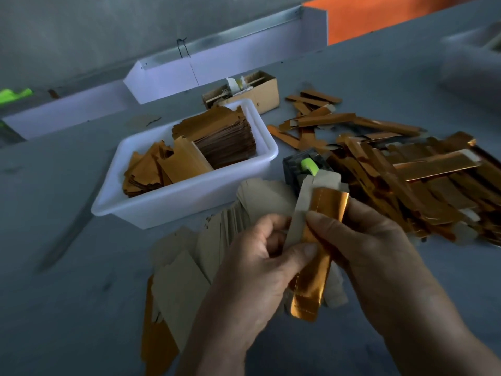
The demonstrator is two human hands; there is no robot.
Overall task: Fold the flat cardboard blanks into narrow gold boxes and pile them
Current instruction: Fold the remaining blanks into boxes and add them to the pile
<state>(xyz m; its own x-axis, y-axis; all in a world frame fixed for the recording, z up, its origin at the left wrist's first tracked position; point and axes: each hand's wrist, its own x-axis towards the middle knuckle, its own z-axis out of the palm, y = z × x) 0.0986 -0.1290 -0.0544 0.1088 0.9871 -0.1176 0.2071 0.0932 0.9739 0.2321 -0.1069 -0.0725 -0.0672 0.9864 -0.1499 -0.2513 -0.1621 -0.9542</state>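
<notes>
Grey tabletop point(67, 308), white plastic tub point(187, 202) as reference. Just right of the tub, your left hand point(252, 270) and right hand point(379, 245) both pinch the half-folded gold cardboard blank point(317, 240).

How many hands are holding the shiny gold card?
2: the left hand pinches the gold blank from the left, the right hand grips it from the right. No other hands show.

Tub point(162, 204) sits centre-left on table point(67, 308), w/ blanks point(225, 134) stacked inside. Carton point(260, 96) just behind tub. Folded boxes point(406, 180) piled to the right. Loose flat blanks point(184, 280) lie near, in front of tub. Both hands nearest, holding one blank point(314, 240) above them.
</notes>
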